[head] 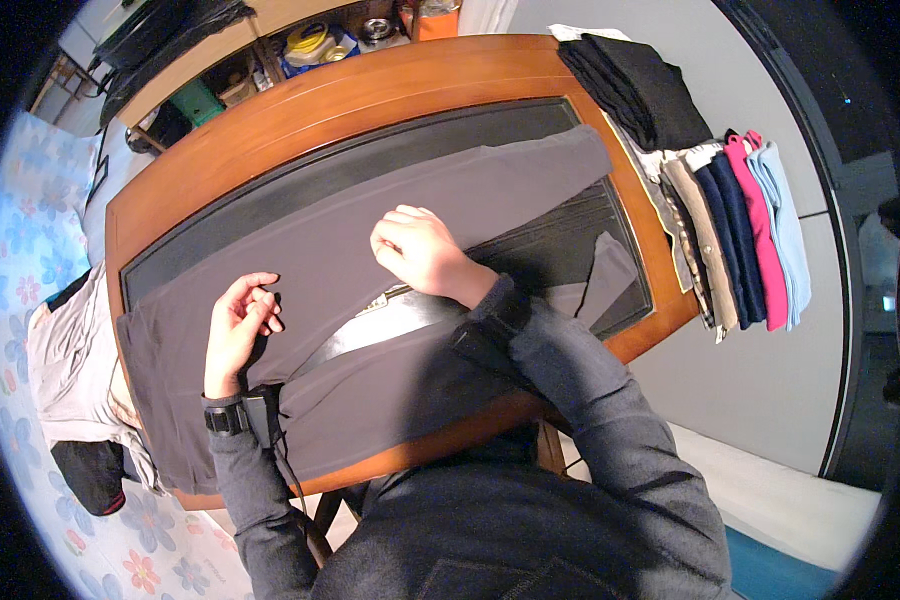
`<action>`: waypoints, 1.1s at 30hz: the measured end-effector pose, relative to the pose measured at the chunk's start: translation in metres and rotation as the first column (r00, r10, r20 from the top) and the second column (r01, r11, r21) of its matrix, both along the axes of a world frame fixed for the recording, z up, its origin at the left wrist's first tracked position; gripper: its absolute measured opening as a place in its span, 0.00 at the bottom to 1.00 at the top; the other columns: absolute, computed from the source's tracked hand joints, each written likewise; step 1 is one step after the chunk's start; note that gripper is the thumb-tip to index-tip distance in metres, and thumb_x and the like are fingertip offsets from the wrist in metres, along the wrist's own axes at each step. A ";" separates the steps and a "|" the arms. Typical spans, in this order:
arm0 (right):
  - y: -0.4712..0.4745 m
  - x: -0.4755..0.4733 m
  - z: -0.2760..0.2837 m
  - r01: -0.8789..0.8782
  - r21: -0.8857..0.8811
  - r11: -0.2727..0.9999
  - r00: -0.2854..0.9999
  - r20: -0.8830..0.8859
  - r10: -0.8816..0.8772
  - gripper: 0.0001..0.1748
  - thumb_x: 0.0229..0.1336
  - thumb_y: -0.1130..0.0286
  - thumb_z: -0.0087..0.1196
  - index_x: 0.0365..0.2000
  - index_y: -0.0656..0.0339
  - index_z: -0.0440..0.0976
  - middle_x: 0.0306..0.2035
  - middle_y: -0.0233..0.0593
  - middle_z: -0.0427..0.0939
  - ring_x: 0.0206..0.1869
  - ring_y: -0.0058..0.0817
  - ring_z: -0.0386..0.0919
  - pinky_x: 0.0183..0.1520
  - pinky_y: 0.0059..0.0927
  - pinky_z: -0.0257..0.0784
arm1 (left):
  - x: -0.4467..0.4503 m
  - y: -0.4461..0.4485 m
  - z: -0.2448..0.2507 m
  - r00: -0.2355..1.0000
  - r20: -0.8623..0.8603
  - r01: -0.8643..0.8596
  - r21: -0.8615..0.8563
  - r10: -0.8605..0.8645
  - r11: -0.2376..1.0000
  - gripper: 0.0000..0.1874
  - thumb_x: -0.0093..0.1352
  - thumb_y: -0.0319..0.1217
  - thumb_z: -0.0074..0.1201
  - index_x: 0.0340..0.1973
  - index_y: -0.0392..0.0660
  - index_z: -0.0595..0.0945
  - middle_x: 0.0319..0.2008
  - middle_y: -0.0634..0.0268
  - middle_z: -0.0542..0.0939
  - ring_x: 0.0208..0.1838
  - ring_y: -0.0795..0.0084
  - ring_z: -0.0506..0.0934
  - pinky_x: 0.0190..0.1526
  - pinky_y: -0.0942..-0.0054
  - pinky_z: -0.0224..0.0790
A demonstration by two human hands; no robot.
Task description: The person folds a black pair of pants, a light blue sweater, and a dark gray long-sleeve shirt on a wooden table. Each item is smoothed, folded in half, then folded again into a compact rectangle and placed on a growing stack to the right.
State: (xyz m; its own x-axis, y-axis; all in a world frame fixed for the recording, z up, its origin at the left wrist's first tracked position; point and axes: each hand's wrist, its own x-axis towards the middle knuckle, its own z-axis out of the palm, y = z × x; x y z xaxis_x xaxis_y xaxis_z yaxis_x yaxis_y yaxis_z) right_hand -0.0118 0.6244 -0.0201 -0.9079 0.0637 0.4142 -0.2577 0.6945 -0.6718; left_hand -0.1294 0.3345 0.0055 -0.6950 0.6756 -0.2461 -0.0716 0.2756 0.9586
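Note:
A pair of dark grey trousers (330, 217) lies spread over the table, its two legs apart and pointing to the right. Over the left part of the cloth is my left hand (241, 322), palm turned inward and fingers loosely curled, holding nothing. My right hand (426, 251) is above the far trouser leg near the middle, fingers bent, with nothing seen in it; whether it touches the cloth I cannot tell. Between the legs shows the shiny dark tabletop (390, 326). Each wrist wears a black strap, and a small black box with a cable sits at the left one.
The wooden table rim (307, 97) curves around the dark top. Folded black clothes (645, 90) and a row of folded garments (742, 240) lie along the right edge. Light-coloured clothing (75, 360) is at the left, beside a flowered cloth (30, 247). Shelves with containers (311, 45) stand beyond.

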 end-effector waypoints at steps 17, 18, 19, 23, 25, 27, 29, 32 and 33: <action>0.110 0.187 0.086 0.495 0.618 0.610 0.459 0.410 -0.788 0.26 0.44 0.46 0.63 0.22 0.62 0.76 0.24 0.50 0.80 0.32 0.48 0.81 0.36 0.45 0.75 | -0.003 0.000 -0.007 1.000 -0.025 0.016 0.013 -0.016 1.000 0.13 0.74 0.28 0.50 0.53 0.40 0.78 0.29 0.71 0.79 0.27 0.83 0.78 0.30 0.84 0.66; 0.111 0.193 0.077 0.471 0.617 0.630 0.422 0.470 -0.775 0.27 0.44 0.45 0.62 0.24 0.63 0.78 0.26 0.53 0.80 0.33 0.50 0.81 0.37 0.46 0.75 | -0.003 0.001 -0.007 0.999 -0.028 0.017 0.019 -0.016 1.000 0.13 0.74 0.28 0.50 0.53 0.40 0.78 0.29 0.71 0.79 0.27 0.83 0.78 0.29 0.84 0.66; 0.112 0.199 0.067 0.451 0.606 0.655 0.390 0.526 -0.756 0.27 0.44 0.45 0.61 0.26 0.63 0.79 0.27 0.55 0.81 0.34 0.51 0.81 0.39 0.47 0.76 | -0.003 0.000 -0.007 0.999 -0.033 0.018 0.024 -0.018 1.000 0.13 0.74 0.28 0.50 0.53 0.40 0.78 0.29 0.71 0.79 0.27 0.83 0.78 0.29 0.84 0.66; 0.124 0.226 0.045 0.791 -0.188 0.581 0.600 0.424 -0.679 0.11 0.56 0.68 0.57 0.23 0.64 0.72 0.20 0.37 0.77 0.26 0.31 0.82 0.30 0.31 0.74 | -0.003 -0.001 -0.008 0.999 -0.035 0.011 0.033 -0.009 0.999 0.13 0.74 0.28 0.50 0.53 0.40 0.78 0.29 0.71 0.79 0.27 0.84 0.78 0.29 0.85 0.66; 0.129 0.245 0.044 0.615 -0.642 0.457 0.747 0.289 -0.598 0.04 0.60 0.78 0.49 0.28 0.63 0.71 0.22 0.32 0.75 0.24 0.25 0.79 0.28 0.24 0.74 | -0.003 -0.001 -0.009 0.999 -0.040 0.011 0.027 -0.010 1.000 0.13 0.74 0.27 0.50 0.53 0.40 0.78 0.29 0.70 0.79 0.27 0.84 0.78 0.30 0.84 0.66; 0.125 0.258 0.038 0.567 -0.775 0.279 0.689 0.260 -0.677 0.04 0.61 0.79 0.47 0.32 0.63 0.72 0.23 0.33 0.76 0.23 0.26 0.79 0.30 0.26 0.77 | -0.003 0.000 -0.008 0.999 -0.041 0.022 0.032 -0.021 0.999 0.13 0.74 0.27 0.50 0.53 0.40 0.78 0.30 0.70 0.79 0.27 0.83 0.78 0.30 0.84 0.66; 0.121 0.268 0.033 0.678 -0.699 0.226 0.639 0.410 -0.650 0.05 0.62 0.79 0.45 0.35 0.63 0.72 0.25 0.34 0.77 0.24 0.29 0.80 0.32 0.27 0.79 | -0.003 0.002 -0.004 0.999 -0.040 0.036 0.042 -0.035 0.998 0.13 0.74 0.27 0.50 0.53 0.40 0.78 0.30 0.70 0.80 0.27 0.83 0.79 0.30 0.84 0.66; 0.114 0.273 0.030 0.693 -0.638 0.335 0.692 0.462 -0.554 0.06 0.63 0.78 0.44 0.36 0.64 0.71 0.25 0.35 0.77 0.29 0.32 0.83 0.31 0.25 0.78 | 0.003 -0.008 0.014 0.997 -0.064 0.046 0.017 -0.044 0.999 0.13 0.75 0.28 0.51 0.53 0.40 0.78 0.32 0.71 0.78 0.34 0.82 0.77 0.37 0.82 0.68; 0.113 0.273 0.030 0.711 -0.634 0.304 0.673 0.488 -0.556 0.06 0.63 0.79 0.43 0.38 0.64 0.70 0.25 0.34 0.76 0.29 0.32 0.84 0.31 0.24 0.78 | 0.005 -0.014 0.022 0.995 -0.083 0.060 0.027 -0.057 0.998 0.13 0.75 0.28 0.52 0.53 0.40 0.78 0.33 0.71 0.78 0.36 0.82 0.77 0.40 0.81 0.68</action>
